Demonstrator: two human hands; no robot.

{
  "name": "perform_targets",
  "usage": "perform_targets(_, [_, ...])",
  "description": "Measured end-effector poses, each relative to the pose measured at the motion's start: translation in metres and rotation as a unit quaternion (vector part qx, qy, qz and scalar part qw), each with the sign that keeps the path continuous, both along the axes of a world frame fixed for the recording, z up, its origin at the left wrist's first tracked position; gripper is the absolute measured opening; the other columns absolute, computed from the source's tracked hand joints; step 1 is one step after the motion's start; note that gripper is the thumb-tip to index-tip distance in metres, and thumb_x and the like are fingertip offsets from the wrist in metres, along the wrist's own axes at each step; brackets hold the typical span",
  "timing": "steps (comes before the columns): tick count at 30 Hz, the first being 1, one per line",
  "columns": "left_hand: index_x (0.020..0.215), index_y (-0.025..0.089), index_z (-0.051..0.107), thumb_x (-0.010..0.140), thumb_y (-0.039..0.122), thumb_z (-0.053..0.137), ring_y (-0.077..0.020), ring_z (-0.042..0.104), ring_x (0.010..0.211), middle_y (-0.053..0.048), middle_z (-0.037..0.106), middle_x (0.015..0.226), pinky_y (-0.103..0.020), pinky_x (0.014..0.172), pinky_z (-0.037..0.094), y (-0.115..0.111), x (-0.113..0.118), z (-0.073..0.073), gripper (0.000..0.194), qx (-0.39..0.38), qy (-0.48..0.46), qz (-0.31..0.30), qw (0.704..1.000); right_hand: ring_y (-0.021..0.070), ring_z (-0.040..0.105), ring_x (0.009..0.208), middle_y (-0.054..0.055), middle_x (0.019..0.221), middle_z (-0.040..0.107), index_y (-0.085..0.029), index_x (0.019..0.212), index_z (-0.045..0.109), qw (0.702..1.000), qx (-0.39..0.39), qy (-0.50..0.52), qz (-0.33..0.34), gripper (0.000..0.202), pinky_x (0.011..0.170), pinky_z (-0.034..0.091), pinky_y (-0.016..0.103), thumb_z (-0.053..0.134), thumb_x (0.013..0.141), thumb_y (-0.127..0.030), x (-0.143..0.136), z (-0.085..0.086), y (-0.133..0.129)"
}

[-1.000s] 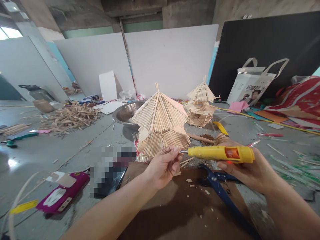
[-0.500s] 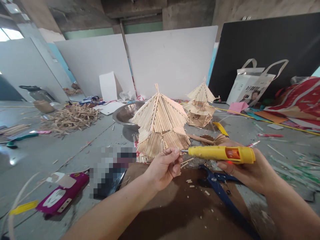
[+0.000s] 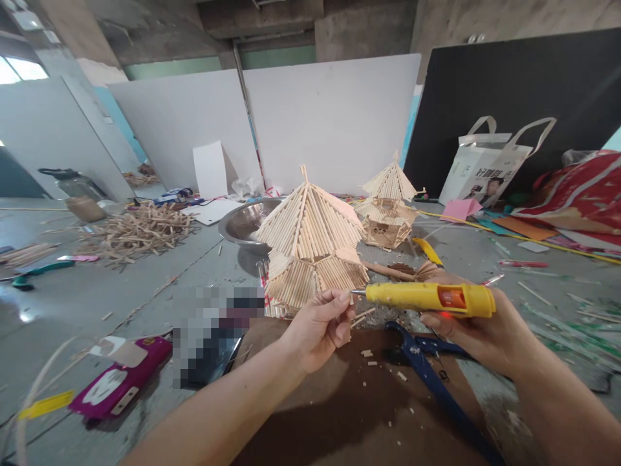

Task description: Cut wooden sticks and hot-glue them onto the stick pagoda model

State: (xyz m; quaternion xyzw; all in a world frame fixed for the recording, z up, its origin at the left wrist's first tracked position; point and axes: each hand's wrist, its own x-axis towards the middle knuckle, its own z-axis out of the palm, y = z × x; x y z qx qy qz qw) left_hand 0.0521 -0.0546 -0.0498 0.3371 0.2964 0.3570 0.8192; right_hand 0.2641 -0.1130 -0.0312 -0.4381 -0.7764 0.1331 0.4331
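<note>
Yellow glue gun in the right hand, nozzle at the left fingertips
The right hand [image 3: 466, 317] wraps the yellow glue gun [image 3: 427, 299]; the left hand [image 3: 325, 323], nearly closed, pinches something too small to identify.

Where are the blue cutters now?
Head view, right of centre: the blue cutters lie partly on the brown board, just below the yellow glue gun in the right hand.

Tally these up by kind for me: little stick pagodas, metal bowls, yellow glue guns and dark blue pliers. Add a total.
Stick pagodas: 2
Metal bowl: 1
Yellow glue gun: 1
Dark blue pliers: 1
Total: 5
</note>
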Motion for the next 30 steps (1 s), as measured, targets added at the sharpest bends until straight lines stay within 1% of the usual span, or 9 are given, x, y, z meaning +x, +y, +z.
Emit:
perform_targets(3, [0.062,0.013,0.048,0.063,0.024,0.066,0.0001,0.037,0.032,0.004,0.051,0.051,-0.011,0.033,0.026,0.000,0.000,0.000,0.021,-0.009,-0.006,0.007,1.000,0.0154,0.053,0.065,0.001,0.077,0.057,-0.024,0.087,0.054,1.000,0.000,-0.008,-0.002,0.019,0.054,0.047,0.026,0.058,0.069,-0.021,-0.001,0.001,-0.001])
perform_targets(5, [0.062,0.013,0.048,0.063,0.023,0.066,0.0001,0.038,0.033,0.004,0.052,0.051,-0.011,0.033,0.026,0.000,-0.001,0.001,0.021,-0.018,-0.007,0.012,1.000,0.0150,0.053,0.065,0.001,0.078,0.056,-0.025,0.088,0.052,1.000,-0.008,-0.018,0.006,0.020,0.053,0.047,0.025,0.057,0.070,-0.020,0.000,0.002,-0.002])
perform_targets(9, [0.061,0.013,0.046,0.062,0.022,0.067,-0.0005,0.038,0.032,0.003,0.053,0.051,-0.011,0.033,0.027,0.000,-0.001,0.001,0.022,-0.021,-0.007,0.015,1.000,0.0163,0.054,0.071,0.002,0.084,0.057,-0.024,0.090,0.051,0.999,-0.022,-0.025,0.020,0.020,0.056,0.047,0.025,0.055,0.072,-0.019,0.000,0.004,-0.003])
perform_targets(13, [0.060,0.013,0.046,0.060,0.023,0.068,-0.0006,0.038,0.031,0.003,0.053,0.050,-0.011,0.032,0.028,0.001,0.000,0.000,0.024,-0.019,-0.012,0.013,1.000,0.0172,0.055,0.073,0.003,0.082,0.058,-0.023,0.086,0.051,0.999,-0.015,-0.022,0.019,0.017,0.059,0.047,0.024,0.055,0.071,-0.017,-0.001,0.006,-0.004])
perform_targets(19, [0.061,0.013,0.048,0.059,0.023,0.069,-0.0002,0.038,0.032,0.003,0.053,0.050,-0.011,0.033,0.028,0.000,-0.001,-0.001,0.023,-0.025,-0.013,0.016,0.999,0.0182,0.055,0.070,0.001,0.077,0.058,-0.024,0.083,0.053,1.000,-0.019,-0.006,0.009,0.015,0.058,0.048,0.026,0.057,0.069,-0.023,-0.004,0.007,-0.004])
perform_targets(21, [0.064,0.013,0.051,0.059,0.023,0.069,0.0002,0.037,0.032,0.003,0.053,0.049,-0.010,0.033,0.027,0.000,-0.001,0.000,0.021,-0.028,-0.008,0.014,0.999,0.0173,0.055,0.068,0.000,0.077,0.057,-0.025,0.083,0.053,1.000,-0.017,-0.013,0.006,0.015,0.058,0.047,0.025,0.057,0.069,-0.022,-0.003,0.007,-0.005])
perform_targets(24, [0.064,0.013,0.054,0.060,0.025,0.068,0.0002,0.036,0.031,0.003,0.053,0.049,-0.011,0.032,0.027,0.000,-0.001,0.002,0.019,-0.017,-0.003,0.013,1.000,0.0159,0.055,0.068,-0.001,0.079,0.057,-0.025,0.084,0.052,1.000,-0.005,-0.017,0.007,0.017,0.057,0.047,0.024,0.057,0.069,-0.021,-0.001,0.006,-0.006])
perform_targets(27, [0.060,0.013,0.053,0.059,0.025,0.069,0.0004,0.036,0.031,0.004,0.052,0.049,-0.011,0.032,0.026,-0.002,-0.001,0.004,0.020,-0.006,0.002,0.026,1.000,0.0155,0.056,0.067,-0.001,0.079,0.057,-0.027,0.085,0.053,1.000,0.022,-0.010,0.006,0.019,0.057,0.048,0.024,0.057,0.068,-0.021,0.002,0.007,-0.007])
perform_targets(30, [0.059,0.013,0.054,0.057,0.026,0.070,0.0001,0.038,0.033,0.003,0.052,0.050,-0.011,0.031,0.025,-0.008,-0.007,0.011,0.020,0.013,0.005,0.041,0.999,0.0145,0.056,0.063,-0.003,0.076,0.058,-0.030,0.083,0.054,0.998,0.061,0.021,-0.001,0.018,0.055,0.048,0.024,0.057,0.067,-0.021,0.005,0.010,-0.008])
